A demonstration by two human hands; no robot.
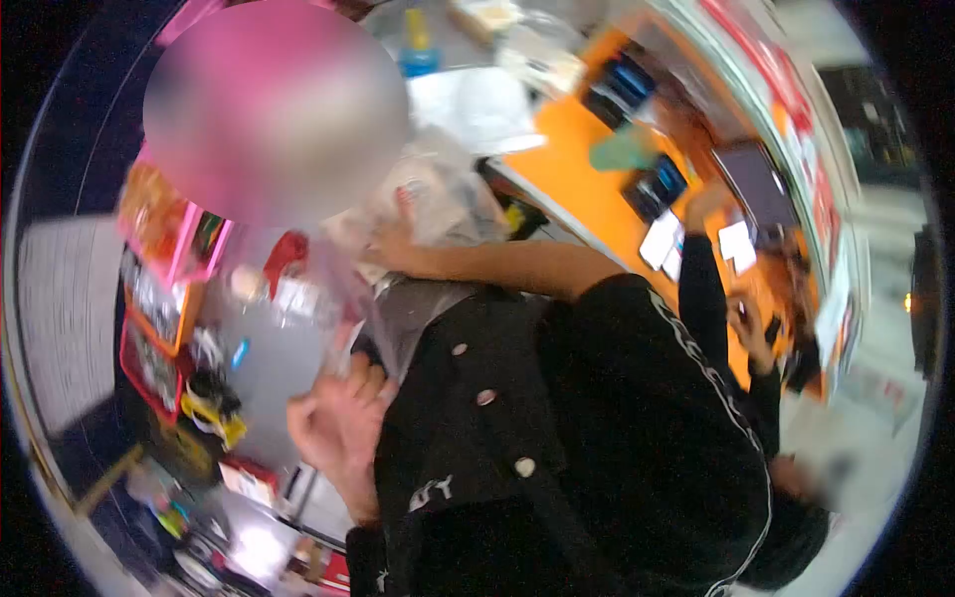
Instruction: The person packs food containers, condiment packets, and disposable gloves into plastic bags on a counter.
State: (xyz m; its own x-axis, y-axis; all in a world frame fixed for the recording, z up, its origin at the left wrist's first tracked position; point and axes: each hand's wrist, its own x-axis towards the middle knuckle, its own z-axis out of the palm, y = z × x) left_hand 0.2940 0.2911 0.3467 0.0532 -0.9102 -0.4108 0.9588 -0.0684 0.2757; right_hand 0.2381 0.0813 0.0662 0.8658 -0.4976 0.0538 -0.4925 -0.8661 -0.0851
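Your hands are apart: the left (343, 423) curls beside loose film, the right (400, 249) lies against the plastic bag (448, 199); blur hides whether either grips. The bag, in front of you, looks light, limp and slippery; pinch its gathered edge. Beyond, the grey counter (269, 383) gives some room, bounded by the pink basket (220, 255).

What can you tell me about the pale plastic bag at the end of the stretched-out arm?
The bag looks like thin, cloudy, greyish-white plastic with a small reddish mark. It is crumpled and bulky rather than flat. It lies next to a white sheet-like item, and the right hand appears to rest against it. Blur hides whether it is open or what it contains.
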